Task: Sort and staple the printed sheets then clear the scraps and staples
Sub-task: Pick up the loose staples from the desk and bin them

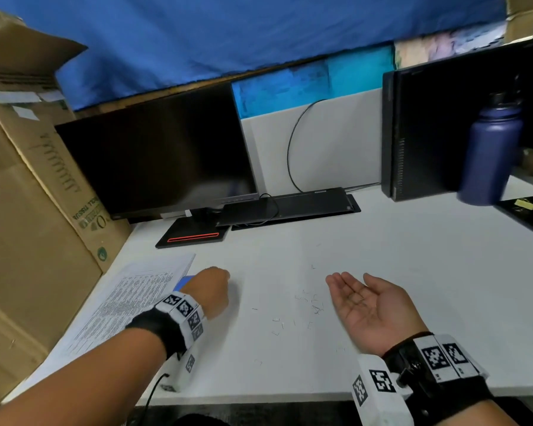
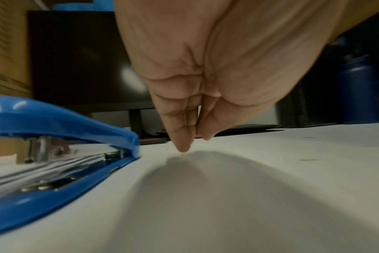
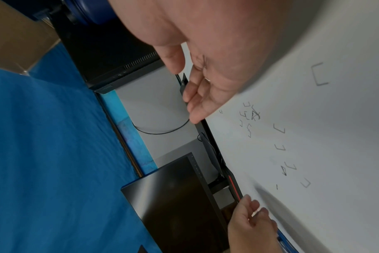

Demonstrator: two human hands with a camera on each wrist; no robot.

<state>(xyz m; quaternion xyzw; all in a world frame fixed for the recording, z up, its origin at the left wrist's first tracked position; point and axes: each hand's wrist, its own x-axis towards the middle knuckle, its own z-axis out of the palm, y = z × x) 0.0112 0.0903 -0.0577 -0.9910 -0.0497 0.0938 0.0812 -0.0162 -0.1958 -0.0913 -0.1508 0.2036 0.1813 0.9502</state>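
Observation:
Printed sheets (image 1: 126, 299) lie at the table's left edge, with a blue stapler (image 2: 61, 135) on them, its top lifted. My left hand (image 1: 216, 287) is curled just right of the stapler, fingertips (image 2: 184, 145) pressed together near the table. In the right wrist view that hand (image 3: 256, 212) pinches a small silvery bit, which looks like a staple piece (image 3: 256, 213). My right hand (image 1: 351, 290) rests palm up with straight fingers, and a few staples (image 1: 356, 298) lie in it. Several loose staples (image 1: 308, 302) are scattered on the white table (image 1: 413, 256) between my hands.
A dark monitor (image 1: 154, 155) and a flat black dock (image 1: 290, 207) stand at the back. A large cardboard box (image 1: 22, 195) fills the left side. A blue bottle (image 1: 493, 155) and a black computer case (image 1: 428, 133) stand at the back right.

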